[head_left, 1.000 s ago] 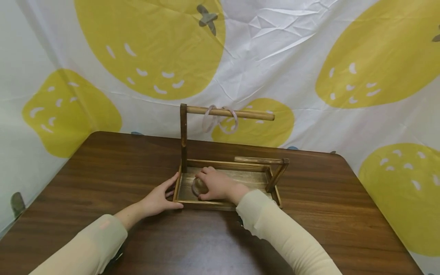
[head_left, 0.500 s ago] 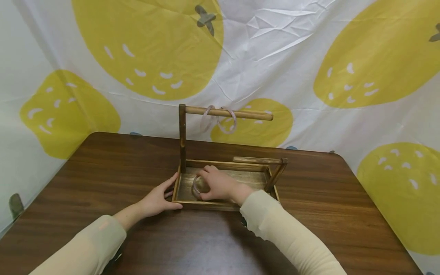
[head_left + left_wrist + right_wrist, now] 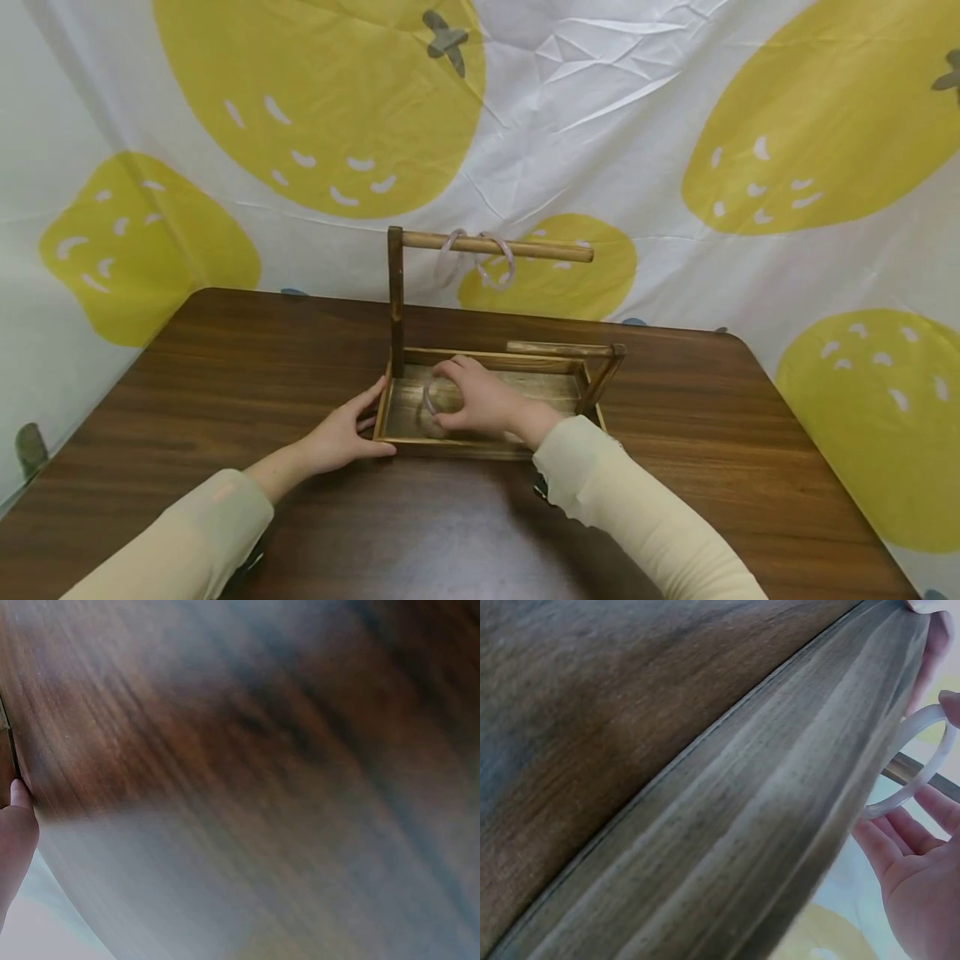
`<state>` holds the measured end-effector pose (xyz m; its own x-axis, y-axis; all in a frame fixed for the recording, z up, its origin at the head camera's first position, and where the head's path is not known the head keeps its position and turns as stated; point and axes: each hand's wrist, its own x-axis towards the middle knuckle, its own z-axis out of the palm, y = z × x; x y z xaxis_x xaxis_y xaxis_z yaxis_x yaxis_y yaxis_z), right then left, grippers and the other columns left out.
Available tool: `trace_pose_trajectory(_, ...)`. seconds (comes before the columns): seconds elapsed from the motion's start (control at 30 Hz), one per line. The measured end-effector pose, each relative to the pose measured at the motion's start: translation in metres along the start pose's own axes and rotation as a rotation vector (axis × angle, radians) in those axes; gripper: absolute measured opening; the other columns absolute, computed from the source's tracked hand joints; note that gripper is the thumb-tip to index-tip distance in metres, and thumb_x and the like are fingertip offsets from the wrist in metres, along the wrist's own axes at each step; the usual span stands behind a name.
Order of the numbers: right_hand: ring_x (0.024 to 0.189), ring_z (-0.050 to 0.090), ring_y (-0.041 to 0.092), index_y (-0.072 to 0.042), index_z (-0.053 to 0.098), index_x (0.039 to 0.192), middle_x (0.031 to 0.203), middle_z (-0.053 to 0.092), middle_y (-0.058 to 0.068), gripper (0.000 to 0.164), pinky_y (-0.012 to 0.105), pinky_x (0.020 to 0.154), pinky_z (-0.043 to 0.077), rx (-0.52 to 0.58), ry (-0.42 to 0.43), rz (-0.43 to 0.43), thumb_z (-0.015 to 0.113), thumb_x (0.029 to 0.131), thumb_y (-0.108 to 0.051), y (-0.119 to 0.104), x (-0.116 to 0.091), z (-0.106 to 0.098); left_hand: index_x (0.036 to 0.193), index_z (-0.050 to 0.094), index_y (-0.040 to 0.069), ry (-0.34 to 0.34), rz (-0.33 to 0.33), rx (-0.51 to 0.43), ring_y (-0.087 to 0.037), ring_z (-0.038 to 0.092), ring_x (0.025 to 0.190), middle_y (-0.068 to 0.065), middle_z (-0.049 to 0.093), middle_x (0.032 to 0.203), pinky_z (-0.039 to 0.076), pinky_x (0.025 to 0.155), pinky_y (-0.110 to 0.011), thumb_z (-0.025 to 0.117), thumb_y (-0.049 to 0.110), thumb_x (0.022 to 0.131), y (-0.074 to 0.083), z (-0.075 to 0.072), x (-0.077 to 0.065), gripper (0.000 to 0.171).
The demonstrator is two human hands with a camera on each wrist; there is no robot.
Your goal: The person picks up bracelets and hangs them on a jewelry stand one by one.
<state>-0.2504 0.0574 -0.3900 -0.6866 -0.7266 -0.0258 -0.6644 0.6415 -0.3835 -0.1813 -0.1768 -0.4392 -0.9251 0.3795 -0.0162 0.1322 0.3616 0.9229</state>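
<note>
My right hand [image 3: 486,402] is inside the tray of a wooden jewelry stand [image 3: 461,450]. It pinches a pale, translucent bangle [image 3: 427,395] between thumb and fingers, with the ring standing upright. Close up in the right wrist view, the fingers curl at the bangle [image 3: 894,802] behind the tray's front wall. My left hand [image 3: 339,435] rests against the tray's left end, thumb along the front corner and fingers extended along the side. Two similar bangles, a left one [image 3: 444,260] and a right one [image 3: 511,267], hang from the tall upper bar [image 3: 555,250].
A shorter bar [image 3: 558,349] juts leftward from the post at the tray's right end. The stand sits on a dark wooden table [image 3: 697,467]. Behind it hangs a white cloth [image 3: 600,108] with yellow lemon prints.
My right hand has raised the bangle's upper edge slightly and shifted its grip, so the ring stands more upright. The left hand stays at the tray's end. The head view drifts slightly.
</note>
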Motion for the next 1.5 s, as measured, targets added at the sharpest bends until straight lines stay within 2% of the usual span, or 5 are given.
trace_pose_trajectory(0.47, 0.12, 0.047, 0.024, -0.004, 0.044, 0.13, 0.129, 0.048, 0.012, 0.063, 0.038, 0.103, 0.044, 0.045, 0.026, -0.037, 0.07, 0.081, -0.034, -0.011, -0.006, -0.009, 0.15, 0.005, 0.0, -0.011, -0.004, -0.008, -0.047, 0.031, 0.133, -0.03, 0.009, 0.153, 0.039, 0.106, -0.048, 0.077, 0.013, 0.077, 0.002, 0.0, 0.0, 0.102)
trace_pose_trajectory(0.63, 0.094, 0.05, 0.022, -0.006, 0.045, 0.125, 0.115, 0.05, 0.014, 0.057, 0.032, 0.082, 0.048, 0.116, 0.056, -0.036, 0.071, 0.081, -0.032, -0.014, -0.009, -0.012, 0.15, 0.005, 0.0, -0.013, 0.0, -0.011, -0.047, 0.032, 0.132, -0.03, 0.009, 0.152, 0.04, 0.106, -0.047, 0.077, 0.012, 0.077, 0.001, 0.0, 0.0, 0.102)
trace_pose_trajectory(0.73, 0.089, 0.049, 0.024, -0.006, 0.045, 0.123, 0.11, 0.05, 0.015, 0.056, 0.029, 0.073, 0.045, 0.161, 0.07, -0.034, 0.071, 0.081, -0.031, -0.016, -0.01, -0.014, 0.149, 0.006, -0.001, -0.009, 0.008, -0.008, -0.048, 0.032, 0.132, -0.031, 0.01, 0.152, 0.04, 0.105, -0.047, 0.077, 0.011, 0.077, 0.0, 0.0, 0.0, 0.102)
trace_pose_trajectory(1.23, 0.107, 0.05, 0.03, 0.0, 0.043, 0.123, 0.115, 0.048, 0.019, 0.057, 0.045, 0.095, 0.05, 0.299, 0.163, -0.022, 0.073, 0.08, -0.023, -0.025, -0.012, -0.023, 0.149, 0.006, -0.002, -0.005, 0.008, -0.007, -0.047, 0.034, 0.131, -0.031, 0.013, 0.151, 0.04, 0.105, -0.047, 0.077, 0.011, 0.077, 0.0, 0.0, 0.001, 0.102)
trace_pose_trajectory(1.5, 0.109, 0.05, 0.026, -0.003, 0.042, 0.124, 0.119, 0.046, 0.017, 0.055, 0.037, 0.094, 0.051, 0.344, 0.183, -0.012, 0.072, 0.081, -0.022, -0.03, -0.015, -0.029, 0.149, 0.004, -0.001, -0.014, -0.007, -0.012, -0.047, 0.033, 0.132, -0.031, 0.011, 0.152, 0.04, 0.105, -0.047, 0.076, 0.012, 0.078, 0.0, 0.0, 0.001, 0.102)
